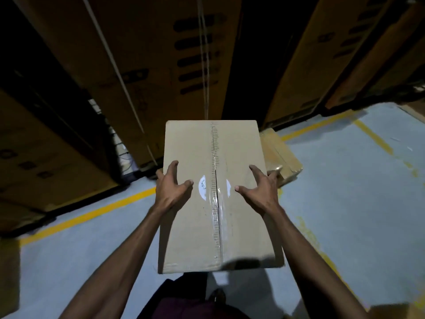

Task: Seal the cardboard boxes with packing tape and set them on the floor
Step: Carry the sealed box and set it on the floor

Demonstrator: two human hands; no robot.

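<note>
1. Head view: a flat rectangular cardboard box [195, 203] is sitting in front of the person, above the floor; what is supporting it from below is hidden. Its top is smooth matt brown, flaps closed, contents not showing.
2. Clear glossy packing tape [217, 199] is running along the centre seam from far edge to near edge, catching glare midway; it looks ribbed and wrinkled toward both ends.
3. The left hand [171, 191] is gripping the box's left edge, thumb lying on top, fingers curling over the side.
4. The right hand [259, 192] is gripping the right edge likewise, thumb on top.
5. A second taped cardboard box [281, 157] is lying on the grey floor [345, 180] just beyond the right hand.
6. Yellow painted lines [92, 214] are crossing the smooth floor.
7. Large printed cartons [161, 54] are standing stacked behind, dim.
</note>
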